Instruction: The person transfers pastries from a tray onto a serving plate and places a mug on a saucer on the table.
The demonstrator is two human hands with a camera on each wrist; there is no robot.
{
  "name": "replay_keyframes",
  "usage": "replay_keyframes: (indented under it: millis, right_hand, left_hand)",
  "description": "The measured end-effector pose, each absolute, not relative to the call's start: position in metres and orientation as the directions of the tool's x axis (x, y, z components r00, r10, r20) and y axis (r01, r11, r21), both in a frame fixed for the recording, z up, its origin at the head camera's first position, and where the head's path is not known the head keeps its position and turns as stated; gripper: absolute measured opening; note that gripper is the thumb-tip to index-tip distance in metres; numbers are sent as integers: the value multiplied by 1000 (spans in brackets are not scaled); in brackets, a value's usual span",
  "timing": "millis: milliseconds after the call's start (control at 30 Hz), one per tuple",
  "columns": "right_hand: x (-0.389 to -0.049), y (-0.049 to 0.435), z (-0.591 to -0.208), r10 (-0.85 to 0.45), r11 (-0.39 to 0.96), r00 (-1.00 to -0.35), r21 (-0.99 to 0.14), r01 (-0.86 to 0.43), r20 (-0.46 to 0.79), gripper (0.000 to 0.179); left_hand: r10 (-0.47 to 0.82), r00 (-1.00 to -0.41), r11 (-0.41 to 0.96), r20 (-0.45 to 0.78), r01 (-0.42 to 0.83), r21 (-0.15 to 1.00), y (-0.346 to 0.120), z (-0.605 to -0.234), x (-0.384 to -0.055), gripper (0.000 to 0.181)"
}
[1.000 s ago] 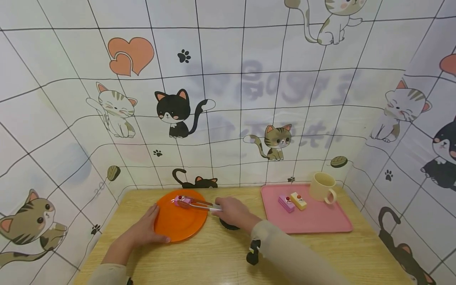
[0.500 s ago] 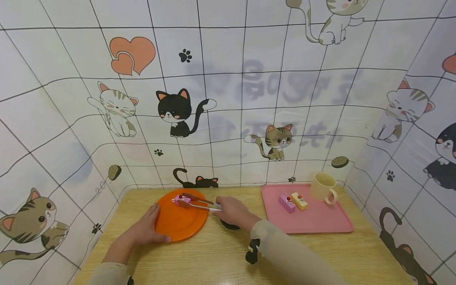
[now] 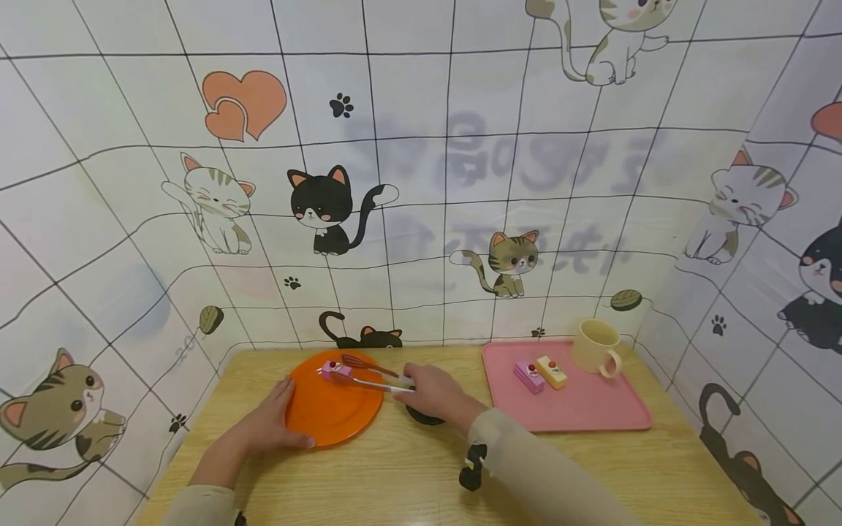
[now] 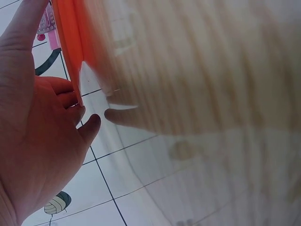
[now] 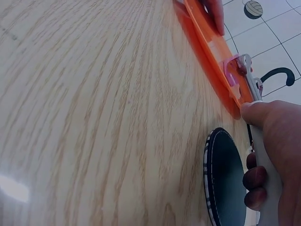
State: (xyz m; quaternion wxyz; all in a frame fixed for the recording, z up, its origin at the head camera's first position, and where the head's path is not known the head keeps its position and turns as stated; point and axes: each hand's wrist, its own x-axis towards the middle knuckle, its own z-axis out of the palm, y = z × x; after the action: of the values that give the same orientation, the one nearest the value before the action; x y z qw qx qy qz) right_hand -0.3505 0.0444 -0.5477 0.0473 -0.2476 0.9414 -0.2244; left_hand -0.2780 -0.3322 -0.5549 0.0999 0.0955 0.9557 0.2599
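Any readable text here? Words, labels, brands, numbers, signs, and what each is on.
Nothing can be read, so there is nothing to quote.
Back wall covering: two rows of faint, blurred, character-like marks; too faint to read.
Orange plate, tongs, pink tray, mug: no lettering seen.

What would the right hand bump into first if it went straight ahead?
Probably the orange plate, where the tongs point. The right hand might pass above it, though; height is hard to judge.
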Motion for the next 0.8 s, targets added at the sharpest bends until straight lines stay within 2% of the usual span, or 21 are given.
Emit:
replay_keyframes:
  millis: [800]
  right_hand:
    - [-339, 88, -556, -452, 772, -890, -473, -426, 63, 36]
  left_hand:
    - [224, -966, 857, -132, 130, 499, -333, -557, -277, 144]
